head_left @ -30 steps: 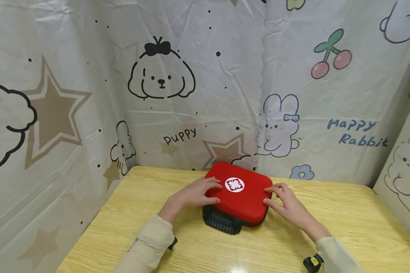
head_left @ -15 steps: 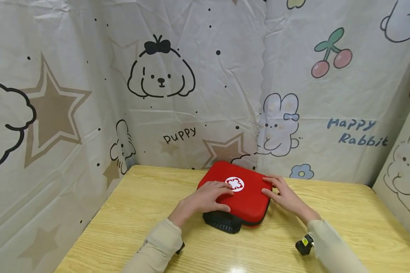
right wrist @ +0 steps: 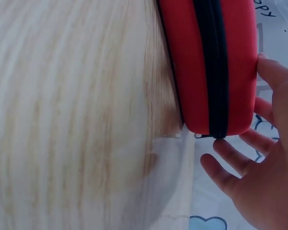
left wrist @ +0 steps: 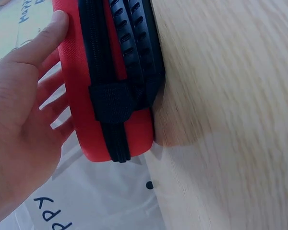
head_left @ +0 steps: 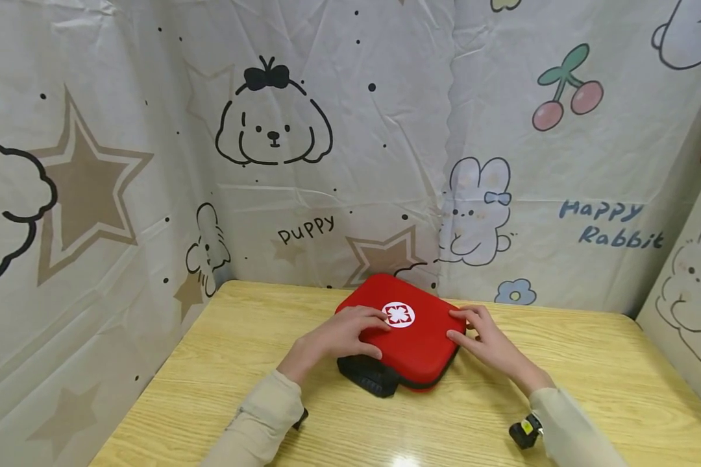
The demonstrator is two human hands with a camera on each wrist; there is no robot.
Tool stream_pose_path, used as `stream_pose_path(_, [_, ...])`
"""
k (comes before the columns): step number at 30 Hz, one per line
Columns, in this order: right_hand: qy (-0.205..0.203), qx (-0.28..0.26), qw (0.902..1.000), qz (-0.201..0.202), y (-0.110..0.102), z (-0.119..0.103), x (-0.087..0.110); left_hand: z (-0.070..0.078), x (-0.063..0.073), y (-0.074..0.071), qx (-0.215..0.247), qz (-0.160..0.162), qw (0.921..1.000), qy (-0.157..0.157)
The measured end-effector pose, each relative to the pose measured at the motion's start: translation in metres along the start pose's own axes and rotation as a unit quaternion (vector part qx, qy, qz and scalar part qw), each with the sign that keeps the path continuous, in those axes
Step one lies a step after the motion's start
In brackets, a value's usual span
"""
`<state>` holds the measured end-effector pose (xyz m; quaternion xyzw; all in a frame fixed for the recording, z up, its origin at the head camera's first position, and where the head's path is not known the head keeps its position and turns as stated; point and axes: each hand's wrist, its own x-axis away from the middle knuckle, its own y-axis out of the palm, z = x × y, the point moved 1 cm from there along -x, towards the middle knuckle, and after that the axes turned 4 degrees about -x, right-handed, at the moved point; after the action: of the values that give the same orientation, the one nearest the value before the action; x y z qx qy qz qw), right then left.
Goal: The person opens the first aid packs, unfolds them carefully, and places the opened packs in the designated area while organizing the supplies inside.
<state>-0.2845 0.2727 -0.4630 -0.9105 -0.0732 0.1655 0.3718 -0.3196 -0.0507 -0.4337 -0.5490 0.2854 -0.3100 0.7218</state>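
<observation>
A red zippered first-aid case (head_left: 423, 344) with a white round emblem lies on the table, its black handle (head_left: 369, 376) toward the front left. My left hand (head_left: 341, 334) rests on the left part of the lid, fingers spread and loosely bent, thumb near the handle edge. At the right edge, my right hand (head_left: 493, 344) touches the lid with thumb and fingertips. In the right wrist view, the black zipper (right wrist: 213, 72) runs closed along the side, with its pull (right wrist: 201, 136) at the corner near the lower fingers.
The wooden table (head_left: 222, 363) meets a printed cloth (head_left: 385, 130) at its back and left, and the case lies close to this back cloth. Another cloth panel (head_left: 689, 279) stands on the right. A small black device (head_left: 526, 431) is strapped at the right wrist.
My left hand moved right onto the lid, then slightly back left. The right hand shifted a little inward at the right edge. The case has turned and slid slightly left.
</observation>
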Motion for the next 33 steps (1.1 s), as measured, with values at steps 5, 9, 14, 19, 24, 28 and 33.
stream_pose_path(5, [-0.004, 0.003, 1.0000, 0.005, 0.000, -0.004, 0.004, -0.006, 0.004, -0.002, -0.001, 0.012, 0.9999, 0.009])
stream_pose_path(9, [-0.007, 0.005, 1.0000, 0.004, 0.001, -0.007, 0.008, -0.011, 0.010, -0.002, -0.002, 0.010, 0.9999, 0.012])
stream_pose_path(14, [-0.020, 0.002, 0.9998, 0.007, 0.001, -0.010, 0.010, -0.014, 0.016, -0.005, 0.008, 0.006, 0.9999, 0.005])
stream_pose_path(19, [-0.027, 0.004, 0.9995, 0.012, 0.001, -0.011, 0.012, -0.015, 0.019, -0.008, 0.025, 0.001, 0.9997, 0.002])
stream_pose_path(24, [-0.028, -0.003, 0.9995, 0.012, 0.001, -0.012, 0.014, -0.017, 0.019, -0.007, 0.037, -0.004, 0.9993, -0.003])
stream_pose_path(28, [-0.018, -0.005, 0.9998, 0.008, 0.001, -0.015, 0.015, -0.019, 0.019, -0.007, 0.037, -0.001, 0.9991, -0.019])
stream_pose_path(33, [-0.019, 0.007, 0.9998, 0.005, 0.003, -0.017, 0.017, -0.012, 0.012, -0.007, -0.002, 0.016, 0.9994, -0.030])
